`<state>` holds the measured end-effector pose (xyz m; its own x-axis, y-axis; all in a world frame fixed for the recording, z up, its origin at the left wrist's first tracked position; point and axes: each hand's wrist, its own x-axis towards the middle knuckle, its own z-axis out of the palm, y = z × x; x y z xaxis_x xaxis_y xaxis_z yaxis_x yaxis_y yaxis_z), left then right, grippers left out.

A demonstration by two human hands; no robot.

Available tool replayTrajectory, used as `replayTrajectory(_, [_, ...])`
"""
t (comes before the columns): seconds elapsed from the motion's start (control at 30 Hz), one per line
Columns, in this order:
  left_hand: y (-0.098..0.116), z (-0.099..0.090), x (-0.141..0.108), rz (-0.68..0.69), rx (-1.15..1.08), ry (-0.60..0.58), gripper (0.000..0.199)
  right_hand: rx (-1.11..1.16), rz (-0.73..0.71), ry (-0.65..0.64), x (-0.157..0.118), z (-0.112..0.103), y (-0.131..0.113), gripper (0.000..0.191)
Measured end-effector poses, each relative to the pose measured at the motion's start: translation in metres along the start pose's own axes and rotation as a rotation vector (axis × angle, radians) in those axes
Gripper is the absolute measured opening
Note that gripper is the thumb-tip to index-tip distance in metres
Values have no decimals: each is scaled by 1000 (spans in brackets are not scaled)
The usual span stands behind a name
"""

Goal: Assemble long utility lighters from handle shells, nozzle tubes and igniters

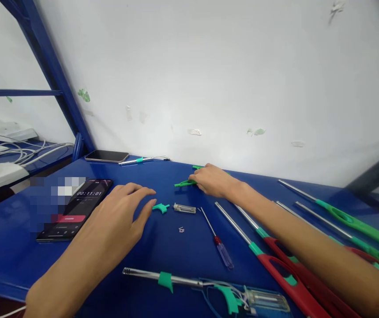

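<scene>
My left hand (119, 212) hovers open over the blue table, thumb and fingers apart, holding nothing. Close to its fingertips lie a teal trigger (161, 207) and a clear lighter fuel tank (185, 208). At the back of the table, my right hand (211, 179) has its fingers curled on a green lighter casing (185, 183), which they partly cover. Another green piece (197, 167) shows just behind that hand. A screwdriver (220, 245) with a clear and red handle lies in the middle, and a tiny metal part (181, 229) rests left of it.
Several long-nosed lighters (291, 278) in red and green lie at right, partly under my right forearm. In front is an opened lighter's metal tube (163, 277) with its inner parts. A phone showing a timer (88, 203) lies left; a dark phone (106, 156) lies behind.
</scene>
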<state>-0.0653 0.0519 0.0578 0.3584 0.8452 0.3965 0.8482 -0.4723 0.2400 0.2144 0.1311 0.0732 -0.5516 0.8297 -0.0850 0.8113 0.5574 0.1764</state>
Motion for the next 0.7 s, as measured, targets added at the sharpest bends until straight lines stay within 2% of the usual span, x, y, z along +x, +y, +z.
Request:
replayTrajectory(0.13, [-1, -1, 1, -2, -18, 31, 44, 22, 3, 10, -4, -6, -4, 34])
replayTrajectory(0.3, [-2, 3, 0, 18, -35, 4, 44, 110, 1, 18, -11, -16, -1, 37])
replayTrajectory(0.37, [-1, 4, 0, 30, -44, 7, 45, 141, 43, 19, -16, -18, 11, 39])
replayTrajectory(0.47, [-1, 6, -1, 42, -58, 8, 47, 149, 192, -21, -29, -19, 40, 38])
replayTrajectory(0.57, [-5, 5, 0, 56, -69, -1, 43, 169, 315, -141, -47, -12, 66, 36])
replayTrajectory(0.7, [-9, 5, 0, 81, -63, -14, 43, 238, 355, -252, -64, 1, 79, 37])
